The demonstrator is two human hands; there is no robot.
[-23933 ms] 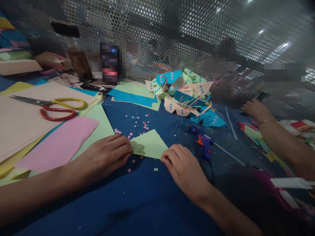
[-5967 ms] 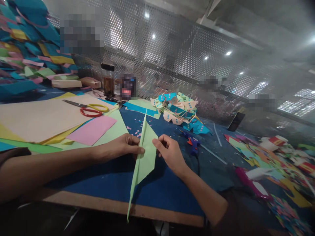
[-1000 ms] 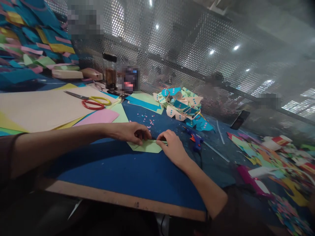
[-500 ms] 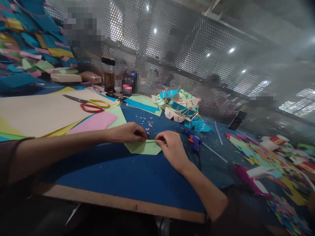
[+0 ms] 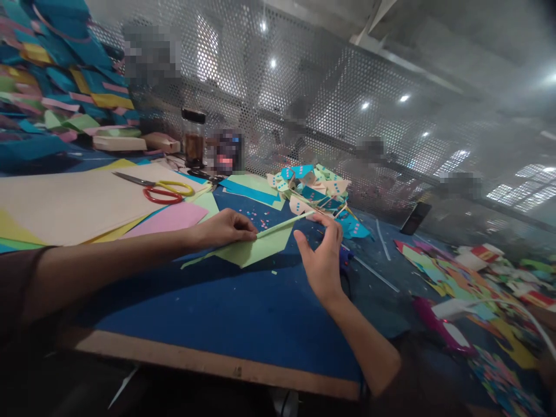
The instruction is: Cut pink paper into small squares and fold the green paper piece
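A folded sheet of light green paper [image 5: 264, 246] is tilted up off the blue tabletop, with a narrow folded strip along its upper edge. My left hand [image 5: 226, 227] pinches that edge near its middle between thumb and fingers. At the strip's far right end is my right hand [image 5: 321, 249], thumb spread away from the fingers; the fingertips are at the paper's tip and seem to touch it without gripping. Just behind my right hand lies a blue hot glue gun [image 5: 345, 256], mostly hidden by it.
Scissors [image 5: 163, 190] with red and yellow handles lie on large paper sheets [image 5: 65, 202] at left. A lidded jar [image 5: 193, 139] stands behind. Folded paper pieces [image 5: 315, 188] are heaped at the back. Coloured scraps [image 5: 460, 272] and a magenta device [image 5: 438, 324] are at right.
The green paper has been lifted and tilted, its right end rising. My right hand has moved right and opened from its pinch, while my left hand keeps its hold.
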